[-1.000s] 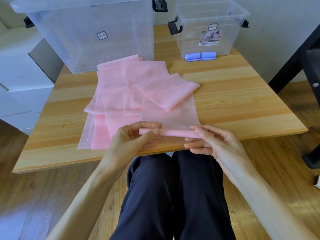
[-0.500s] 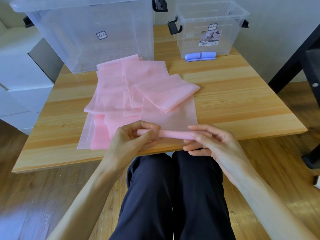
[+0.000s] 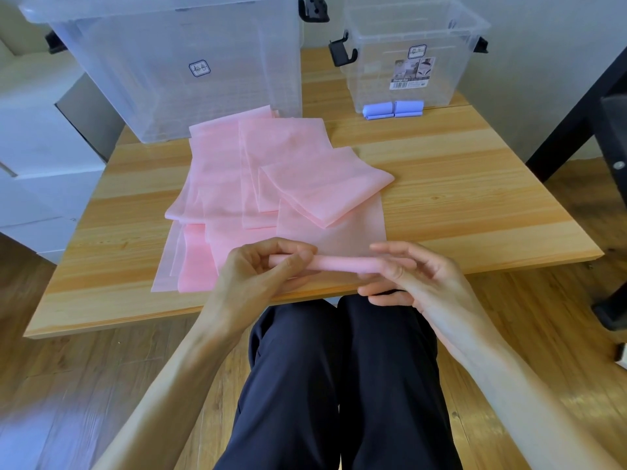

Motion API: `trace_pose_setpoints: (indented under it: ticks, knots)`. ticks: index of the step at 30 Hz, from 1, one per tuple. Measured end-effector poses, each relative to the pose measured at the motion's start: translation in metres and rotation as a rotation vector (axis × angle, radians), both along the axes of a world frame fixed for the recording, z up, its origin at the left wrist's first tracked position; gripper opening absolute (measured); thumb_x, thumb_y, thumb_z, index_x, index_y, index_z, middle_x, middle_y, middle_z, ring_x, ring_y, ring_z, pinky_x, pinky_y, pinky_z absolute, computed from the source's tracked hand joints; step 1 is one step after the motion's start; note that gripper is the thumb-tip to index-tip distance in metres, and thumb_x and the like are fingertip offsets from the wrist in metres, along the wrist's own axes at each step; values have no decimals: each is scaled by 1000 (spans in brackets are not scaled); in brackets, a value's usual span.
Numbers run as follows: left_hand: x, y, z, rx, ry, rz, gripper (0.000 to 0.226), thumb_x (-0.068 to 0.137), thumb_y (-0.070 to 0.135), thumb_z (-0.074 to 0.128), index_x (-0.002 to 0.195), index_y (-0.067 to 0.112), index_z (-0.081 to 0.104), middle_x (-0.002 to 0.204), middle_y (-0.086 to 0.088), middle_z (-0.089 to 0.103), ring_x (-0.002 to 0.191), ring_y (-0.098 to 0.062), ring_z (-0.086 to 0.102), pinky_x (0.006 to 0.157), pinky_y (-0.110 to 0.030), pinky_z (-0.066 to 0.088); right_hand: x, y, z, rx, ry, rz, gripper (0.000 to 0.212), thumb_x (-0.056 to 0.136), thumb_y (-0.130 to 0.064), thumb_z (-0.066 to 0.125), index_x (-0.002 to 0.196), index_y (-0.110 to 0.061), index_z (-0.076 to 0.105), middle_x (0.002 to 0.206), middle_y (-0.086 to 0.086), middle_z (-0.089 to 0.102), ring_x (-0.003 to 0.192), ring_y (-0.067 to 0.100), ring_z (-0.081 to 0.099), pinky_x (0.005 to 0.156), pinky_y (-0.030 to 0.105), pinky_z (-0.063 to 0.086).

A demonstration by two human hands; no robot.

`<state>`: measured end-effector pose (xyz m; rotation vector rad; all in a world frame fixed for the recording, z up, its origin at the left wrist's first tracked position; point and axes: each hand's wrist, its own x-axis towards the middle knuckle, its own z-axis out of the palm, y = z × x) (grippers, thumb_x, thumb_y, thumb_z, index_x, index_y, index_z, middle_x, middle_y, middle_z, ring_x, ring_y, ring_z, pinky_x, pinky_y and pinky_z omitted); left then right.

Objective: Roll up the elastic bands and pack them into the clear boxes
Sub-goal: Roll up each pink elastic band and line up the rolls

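Note:
A long pink elastic band (image 3: 325, 228) lies folded over itself across the wooden table (image 3: 475, 198). Its near end is wound into a thin pink roll (image 3: 339, 262) at the table's front edge. My left hand (image 3: 261, 276) pinches the roll's left end between thumb and fingers. My right hand (image 3: 410, 279) holds the right end, fingers laid along it. More pink band (image 3: 224, 184) is heaped to the left. A large clear box (image 3: 190, 62) stands at the back left, a small clear box (image 3: 410, 52) at the back right, with blue rolled bands (image 3: 393, 109) seen at its base.
White cabinets (image 3: 37, 157) stand left of the table. A black frame (image 3: 583, 106) rises at the right. My dark-trousered legs (image 3: 339, 385) are below the table's front edge, over a wooden floor.
The roll has moved slightly away from me up the band. My fingers have shifted along it, the right fingers spreading more.

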<state>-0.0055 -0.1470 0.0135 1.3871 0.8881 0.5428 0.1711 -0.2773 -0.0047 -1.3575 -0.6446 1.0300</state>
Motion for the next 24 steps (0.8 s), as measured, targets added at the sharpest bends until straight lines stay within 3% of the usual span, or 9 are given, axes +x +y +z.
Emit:
trace_pose_setpoints:
  ticks: [7, 15, 21, 24]
  knots:
    - [1, 1, 0, -73, -67, 34, 28, 75, 34, 68, 93, 13, 76, 89, -7, 78, 88, -17, 76, 76, -19, 59, 0, 2, 0, -23, 1, -36, 26, 80, -24, 69, 98, -5, 72, 82, 16, 75, 74, 31, 75, 65, 30, 62]
    - [0, 1, -1, -84, -73, 49, 20, 75, 33, 71, 88, 19, 80, 94, -3, 78, 91, -14, 74, 78, -18, 58, -1, 1, 0, -28, 28, -44, 32, 86, -26, 64, 103, 0, 70, 87, 18, 75, 78, 33, 75, 67, 31, 62]
    - [-1, 1, 0, -95, -63, 23, 19, 72, 32, 72, 84, 20, 79, 93, -5, 78, 88, -17, 75, 79, -22, 59, 1, -1, 2, -16, 21, -28, 28, 84, -24, 66, 109, -14, 73, 83, 20, 74, 74, 34, 74, 62, 29, 60]
    - [0, 1, 1, -109, -76, 43, 24, 69, 34, 72, 85, 16, 77, 89, -5, 78, 86, -19, 76, 77, -22, 60, 0, -2, 1, -12, -16, 9, 26, 82, -20, 69, 106, -13, 73, 86, 16, 75, 76, 32, 75, 64, 28, 61]
